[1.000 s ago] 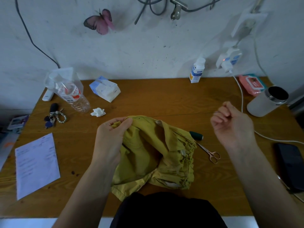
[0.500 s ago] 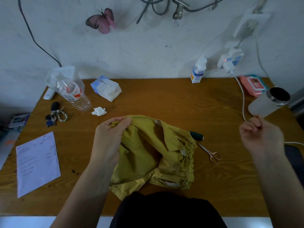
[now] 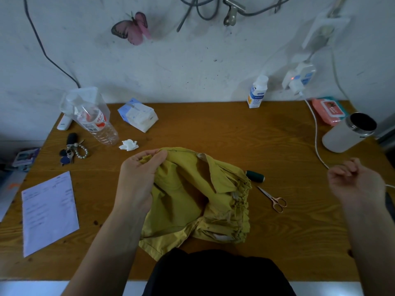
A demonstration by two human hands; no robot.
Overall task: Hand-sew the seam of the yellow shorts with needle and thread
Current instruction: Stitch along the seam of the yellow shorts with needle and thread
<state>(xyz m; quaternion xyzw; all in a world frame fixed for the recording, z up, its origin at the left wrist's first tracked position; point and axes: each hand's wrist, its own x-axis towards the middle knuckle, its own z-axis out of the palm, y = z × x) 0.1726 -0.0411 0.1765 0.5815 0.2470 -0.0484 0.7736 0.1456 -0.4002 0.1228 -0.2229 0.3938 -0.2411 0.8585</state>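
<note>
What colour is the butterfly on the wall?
The butterfly is pink, with darker greyish edges on its wings. It shows best in the head view.

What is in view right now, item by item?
yellow shorts: 1, mustard, bunched at table centre
thread spool: 1, dark green, right of shorts
scissors: 1, rose-gold, below spool
plastic bottle: 1, clear, back left
tissue pack: 1, white-blue, back left
crumpled tissue: 1, white, beside bottle
keys: 1 bunch, dark, left side
paper sheet: 1, white, front left
small bottle: 1, white-blue, against wall
wipes pack: 1, pink, back right
tumbler: 1, white, far right
charger cable: 1, white, right side
butterfly: 1, pink, on wall
table: 1, brown wood
left hand: 1, grips shorts' top edge
right hand: 1, raised right, curled; contents not discernible
</note>
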